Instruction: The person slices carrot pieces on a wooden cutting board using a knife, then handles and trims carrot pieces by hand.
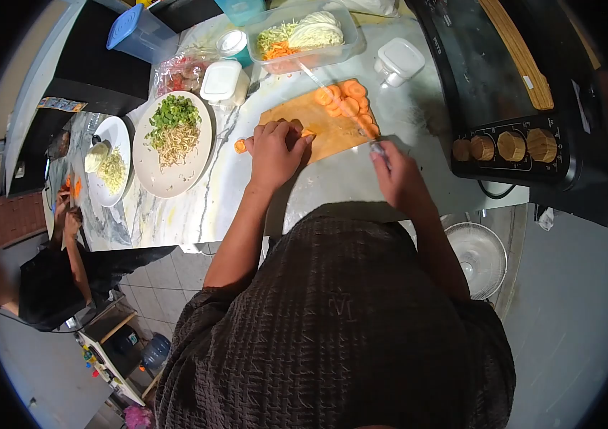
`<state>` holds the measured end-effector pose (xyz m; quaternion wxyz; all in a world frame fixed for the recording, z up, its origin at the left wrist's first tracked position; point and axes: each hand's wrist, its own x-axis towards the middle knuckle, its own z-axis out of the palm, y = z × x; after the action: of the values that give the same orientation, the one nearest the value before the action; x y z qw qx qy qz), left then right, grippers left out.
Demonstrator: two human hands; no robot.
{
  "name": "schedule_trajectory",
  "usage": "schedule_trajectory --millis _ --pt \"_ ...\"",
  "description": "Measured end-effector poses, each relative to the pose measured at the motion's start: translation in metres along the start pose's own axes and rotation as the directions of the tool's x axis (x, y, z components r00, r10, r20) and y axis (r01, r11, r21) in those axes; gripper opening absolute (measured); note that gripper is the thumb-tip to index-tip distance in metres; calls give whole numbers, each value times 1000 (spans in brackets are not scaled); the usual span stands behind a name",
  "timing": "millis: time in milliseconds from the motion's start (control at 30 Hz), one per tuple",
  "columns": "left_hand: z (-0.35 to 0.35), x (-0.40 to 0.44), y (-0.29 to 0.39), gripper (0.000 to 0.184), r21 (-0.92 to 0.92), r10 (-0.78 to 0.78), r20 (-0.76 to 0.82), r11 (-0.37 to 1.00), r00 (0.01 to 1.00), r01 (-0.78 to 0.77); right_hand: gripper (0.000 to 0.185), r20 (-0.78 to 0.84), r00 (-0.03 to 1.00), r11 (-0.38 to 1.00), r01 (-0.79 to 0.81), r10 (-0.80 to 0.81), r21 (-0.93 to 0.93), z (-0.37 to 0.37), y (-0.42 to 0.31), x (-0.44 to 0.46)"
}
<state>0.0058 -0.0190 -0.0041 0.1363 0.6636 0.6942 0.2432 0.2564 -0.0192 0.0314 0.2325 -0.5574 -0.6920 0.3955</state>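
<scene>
My left hand [276, 151] is closed over a carrot [240, 146] at the left edge of the wooden cutting board [284, 114]. The carrot's ends show on both sides of the fingers; the rest is hidden. In my right hand [399, 175] is the handle of a knife. Its blade [350, 109] slants up and left across the board, past several carrot slices [354, 90] piled at the far right corner. The blade is apart from the held carrot.
Behind the board stands a clear container [304, 63] with cabbage and shredded carrot. White-lidded tubs [224, 80] and plates of vegetables [148, 171] sit left. A black oven [511, 154] borders the right. At far left, another person's hands [70, 218] hold something orange.
</scene>
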Motion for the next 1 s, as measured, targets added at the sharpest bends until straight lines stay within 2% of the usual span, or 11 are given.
schedule_trajectory --millis 133,233,300,433,500,633,700,800,833,900,1000 --pt "3 2 0 20 -20 -4 8 1000 1000 4 26 52 998 994 27 -21 -106 19 -19 -2" --pt "0 3 3 18 -72 -52 50 996 997 55 26 39 996 986 -76 83 -147 29 -24 -2" --pt "-1 4 3 18 -54 -63 72 996 995 67 36 79 990 969 -96 117 -228 31 -22 1" --pt "-2 6 2 19 -61 -57 65 996 996 61 40 116 976 953 -151 187 -264 34 -18 6" --pt "1 10 -5 21 -142 -60 137 987 989 79 41 156 952 941 -217 263 -260 32 -22 8" --pt "1 12 -6 20 -153 -13 101 988 995 29 44 192 940 937 -228 283 -263 32 -22 10" --pt "-4 12 -1 18 -123 -155 180 976 971 178 44 213 938 947 -224 274 -232 33 -23 11" --pt "-3 13 2 27 -72 -249 127 963 960 259 44 126 969 946 -172 212 -274 34 -26 9" --pt "-5 14 4 27 -70 -249 127 963 960 259 44 127 969 947 -171 211 -272 34 -26 10" --pt "-8 13 8 32 117 -302 130 951 945 288 44 120 978 965 -139 169 -222 35 -24 10" --pt "-7 12 11 32 170 -322 140 939 936 298 44 131 976 965 -140 172 -220 42 -13 11"
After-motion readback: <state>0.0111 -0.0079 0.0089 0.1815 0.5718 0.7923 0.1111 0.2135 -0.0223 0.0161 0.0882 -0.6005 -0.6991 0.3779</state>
